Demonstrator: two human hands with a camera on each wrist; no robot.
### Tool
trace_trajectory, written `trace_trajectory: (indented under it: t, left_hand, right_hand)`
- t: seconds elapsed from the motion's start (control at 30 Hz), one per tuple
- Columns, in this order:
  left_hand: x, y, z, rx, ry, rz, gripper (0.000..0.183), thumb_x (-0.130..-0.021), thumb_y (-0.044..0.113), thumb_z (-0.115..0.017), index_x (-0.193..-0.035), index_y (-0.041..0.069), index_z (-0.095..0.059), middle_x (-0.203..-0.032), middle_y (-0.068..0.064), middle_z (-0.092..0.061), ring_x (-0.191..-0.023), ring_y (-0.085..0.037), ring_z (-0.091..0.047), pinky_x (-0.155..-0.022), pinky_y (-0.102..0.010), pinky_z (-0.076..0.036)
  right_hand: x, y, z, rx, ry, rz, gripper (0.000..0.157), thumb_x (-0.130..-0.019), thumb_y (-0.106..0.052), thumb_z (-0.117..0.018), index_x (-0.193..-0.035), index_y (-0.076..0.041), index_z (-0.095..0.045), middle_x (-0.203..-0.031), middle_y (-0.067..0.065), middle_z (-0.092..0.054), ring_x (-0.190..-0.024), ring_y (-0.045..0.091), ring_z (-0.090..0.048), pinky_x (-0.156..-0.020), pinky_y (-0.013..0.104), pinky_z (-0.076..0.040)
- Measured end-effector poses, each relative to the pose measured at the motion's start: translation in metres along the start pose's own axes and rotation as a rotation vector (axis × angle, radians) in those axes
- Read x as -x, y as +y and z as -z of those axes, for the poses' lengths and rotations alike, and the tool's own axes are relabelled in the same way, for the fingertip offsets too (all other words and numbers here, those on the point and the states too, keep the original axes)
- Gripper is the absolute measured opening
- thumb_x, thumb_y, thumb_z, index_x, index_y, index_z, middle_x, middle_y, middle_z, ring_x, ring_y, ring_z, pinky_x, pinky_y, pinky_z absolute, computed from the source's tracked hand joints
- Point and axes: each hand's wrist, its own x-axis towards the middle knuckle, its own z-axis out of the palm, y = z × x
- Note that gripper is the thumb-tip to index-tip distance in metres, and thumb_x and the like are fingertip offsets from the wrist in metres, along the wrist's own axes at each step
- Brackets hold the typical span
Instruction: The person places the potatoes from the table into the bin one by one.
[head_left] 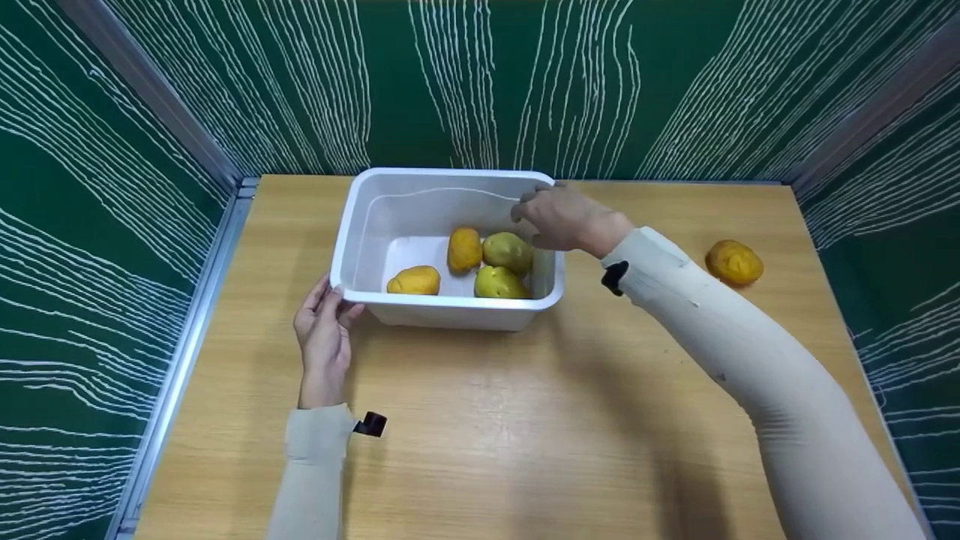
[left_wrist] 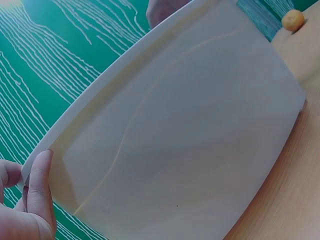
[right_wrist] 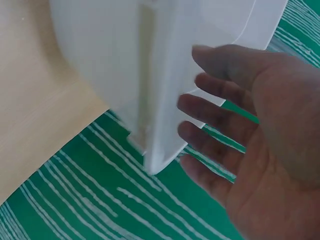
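Observation:
A white plastic bin stands on the wooden table. My left hand holds its near left corner, with thumb and fingers on both sides of the rim, as the left wrist view also shows. Above the bin's right side is my right hand. Its fingers are spread, loosely bent and hold nothing in the right wrist view. Inside the bin lie two lumpy yellow fruit- or potato-like pieces, one at front and one farther back. Two greenish pieces lie to their right.
Another lumpy yellow piece lies on the table at the right, beyond my right forearm. Green panels with white wavy lines border the table at the back and both sides. A metal rail runs along the left edge.

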Motion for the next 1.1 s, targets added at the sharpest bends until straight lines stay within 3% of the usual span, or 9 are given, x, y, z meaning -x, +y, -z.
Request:
trace_trajectory:
  t: [0.2, 0.43, 0.73, 0.93, 1.1]
  left_hand:
    - [0.001, 0.000, 0.000, 0.009, -0.015, -0.011, 0.048, -0.107, -0.006, -0.051, -0.154, -0.008, -0.043, -0.135, -0.015, -0.055, -0.078, -0.012, -0.068, -0.065, -0.015, -0.066]
    - [0.001, 0.000, 0.000, 0.022, -0.009, 0.000, 0.048, -0.107, -0.006, -0.051, -0.154, -0.008, -0.044, -0.135, -0.015, -0.055, -0.078, -0.013, -0.068, -0.065, -0.015, -0.066]
    - [0.000, 0.001, 0.000, 0.006, 0.007, 0.021, 0.049, -0.107, -0.004, -0.052, -0.155, -0.005, -0.044, -0.143, -0.015, -0.053, -0.081, -0.013, -0.069, -0.069, -0.016, -0.067]
    - [0.000, 0.001, -0.001, 0.000, 0.015, 0.032, 0.048, -0.107, -0.003, -0.053, -0.155, -0.004, -0.045, -0.146, -0.015, -0.052, -0.084, -0.013, -0.069, -0.072, -0.017, -0.068]
    - [0.002, 0.002, -0.001, 0.012, -0.002, 0.021, 0.048, -0.108, -0.004, -0.051, -0.155, -0.006, -0.044, -0.140, -0.013, -0.053, -0.084, -0.012, -0.068, -0.068, -0.015, -0.067]
  right_hand:
    - [0.020, 0.016, -0.009, -0.076, 0.183, -0.027, 0.045, -0.093, -0.009, -0.081, -0.136, -0.003, -0.069, -0.139, 0.021, -0.067, -0.123, 0.041, -0.061, -0.112, 0.062, -0.056]
    - [0.040, 0.037, -0.022, -0.101, 0.371, -0.046, 0.040, -0.096, -0.013, -0.079, -0.132, 0.000, -0.069, -0.130, 0.023, -0.070, -0.113, 0.042, -0.064, -0.102, 0.060, -0.061]
    - [0.067, 0.064, -0.038, -0.127, 0.384, -0.167, 0.042, -0.097, -0.014, -0.078, -0.134, 0.002, -0.066, -0.133, 0.026, -0.067, -0.115, 0.044, -0.059, -0.104, 0.065, -0.059]
    - [0.081, 0.081, -0.055, -0.125, 0.409, -0.179, 0.043, -0.093, -0.010, -0.082, -0.131, 0.004, -0.067, -0.132, 0.028, -0.067, -0.115, 0.046, -0.060, -0.105, 0.067, -0.058]
    - [0.092, 0.090, -0.064, -0.080, 0.379, -0.214, 0.044, -0.092, -0.011, -0.082, -0.130, 0.005, -0.066, -0.133, 0.029, -0.066, -0.121, 0.048, -0.060, -0.107, 0.070, -0.055]
